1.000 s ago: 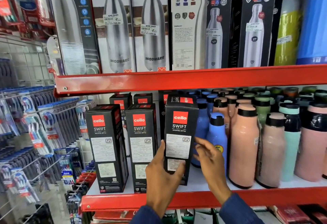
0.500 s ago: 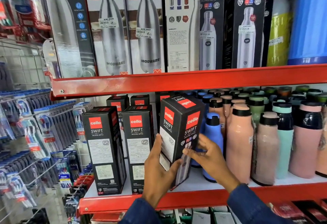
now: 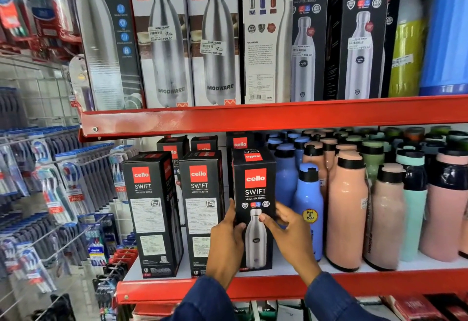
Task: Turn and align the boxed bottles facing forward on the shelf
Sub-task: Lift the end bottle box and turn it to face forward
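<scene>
Three black Cello Swift boxes stand in the front row of the lower red shelf [image 3: 354,286]. The third box [image 3: 254,194] stands upright and shows its front face with the steel bottle picture. My left hand [image 3: 226,242] grips its lower left edge and my right hand [image 3: 288,234] holds its lower right side. The left box [image 3: 152,214] and the middle box [image 3: 202,209] show their backs with white label text. More of the same boxes [image 3: 173,147] stand behind them.
Loose blue bottles [image 3: 307,206], pink bottles [image 3: 347,209] and teal ones crowd the shelf right of the boxes. The upper red shelf [image 3: 253,118] carries tall Modware and Cello boxes. Toothbrush packs [image 3: 58,194] hang on hooks at the left.
The box in my hands has turned from its back label, through a corner-on tilt, to its picture side facing out, and now stands upright on the shelf.
</scene>
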A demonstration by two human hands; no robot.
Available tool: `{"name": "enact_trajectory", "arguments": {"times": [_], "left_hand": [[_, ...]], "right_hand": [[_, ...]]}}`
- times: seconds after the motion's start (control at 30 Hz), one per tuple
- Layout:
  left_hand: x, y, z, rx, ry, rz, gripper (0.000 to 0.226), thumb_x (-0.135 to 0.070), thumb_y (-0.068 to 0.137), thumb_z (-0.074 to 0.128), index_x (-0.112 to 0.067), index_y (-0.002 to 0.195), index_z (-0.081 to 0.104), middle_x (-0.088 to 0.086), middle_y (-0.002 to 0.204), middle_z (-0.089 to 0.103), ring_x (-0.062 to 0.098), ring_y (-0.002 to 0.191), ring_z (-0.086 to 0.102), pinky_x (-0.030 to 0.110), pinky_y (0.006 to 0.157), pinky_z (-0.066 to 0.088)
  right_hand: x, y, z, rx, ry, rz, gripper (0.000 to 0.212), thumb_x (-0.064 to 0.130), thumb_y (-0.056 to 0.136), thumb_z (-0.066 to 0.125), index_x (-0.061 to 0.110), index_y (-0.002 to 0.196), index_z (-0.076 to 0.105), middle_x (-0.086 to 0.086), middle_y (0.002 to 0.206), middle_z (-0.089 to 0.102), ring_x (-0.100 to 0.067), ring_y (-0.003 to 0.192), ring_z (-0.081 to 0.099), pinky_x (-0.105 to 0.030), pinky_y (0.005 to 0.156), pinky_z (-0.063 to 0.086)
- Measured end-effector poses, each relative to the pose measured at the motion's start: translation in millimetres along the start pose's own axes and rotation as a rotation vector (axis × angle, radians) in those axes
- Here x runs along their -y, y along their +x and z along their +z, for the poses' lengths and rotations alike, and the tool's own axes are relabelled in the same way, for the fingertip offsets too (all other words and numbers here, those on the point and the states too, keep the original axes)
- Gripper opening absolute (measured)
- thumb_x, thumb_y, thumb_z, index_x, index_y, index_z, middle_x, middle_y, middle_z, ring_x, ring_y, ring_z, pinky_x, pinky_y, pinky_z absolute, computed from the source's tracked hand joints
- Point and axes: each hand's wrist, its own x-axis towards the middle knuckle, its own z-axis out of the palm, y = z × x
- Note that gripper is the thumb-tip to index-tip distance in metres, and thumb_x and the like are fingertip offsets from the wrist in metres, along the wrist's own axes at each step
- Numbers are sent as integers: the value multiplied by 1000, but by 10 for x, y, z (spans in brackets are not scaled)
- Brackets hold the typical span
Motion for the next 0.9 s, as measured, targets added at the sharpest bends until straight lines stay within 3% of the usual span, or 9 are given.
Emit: {"name": "enact_trajectory", "arguments": {"times": [0.1,0.2,0.3,0.37,0.53,0.67,0.77,0.9], "left_hand": [[-22,8,-11,-20,12,-23,62,-2,97,52,-23,152,32,1,105,75,10,85,66,-5,67,40],[-35,25,-6,-38,46,-33,57,-6,98,52,-19,151,35,10,104,76,19,82,68,7,63,41],[-24,32,11,-41,69,-27,56,-9,99,51,-20,151,35,10,98,76,15,73,61,17,65,42],[-5,46,33,-45,58,-35,54,-9,99,50,-20,150,37,9,100,77,17,78,66,20,69,47],[49,62,85,-71,85,-41,50,-4,96,48,-18,144,43,11,100,77,30,88,71,28,70,49],[127,59,109,-99,38,-43,43,-3,96,49,-16,137,47,7,103,77,25,92,73,33,79,56],[136,52,122,-122,9,-44,42,-1,95,50,-12,136,48,5,114,75,21,103,71,26,88,54],[153,13,128,-125,-1,-50,41,-1,96,51,-14,135,49,2,122,72,16,111,68,13,88,45]], "right_hand": [[-13,30,38,-22,-57,-2,41,21,83,72,28,123,62,14,108,73,4,99,66,-27,89,55],[-4,74,58,-23,-97,-5,42,23,84,71,28,124,61,13,109,74,7,98,66,-26,89,56],[-10,82,72,-31,-110,-9,43,21,84,71,26,125,61,11,110,73,8,100,65,-23,89,56],[-13,70,81,-42,-121,-15,45,21,83,72,26,126,60,11,112,73,8,101,64,-19,89,54],[-56,29,85,-45,-104,10,50,26,82,74,23,129,58,8,115,72,2,104,65,-29,93,55],[-57,0,69,-60,-85,33,56,22,78,77,19,130,57,6,119,70,4,107,63,-20,94,52],[-44,7,58,-46,-64,46,55,14,78,77,18,129,58,11,117,68,13,103,61,-6,88,48],[-75,12,57,-36,-38,70,57,7,77,77,15,130,57,15,115,65,22,97,57,1,81,44]]}}
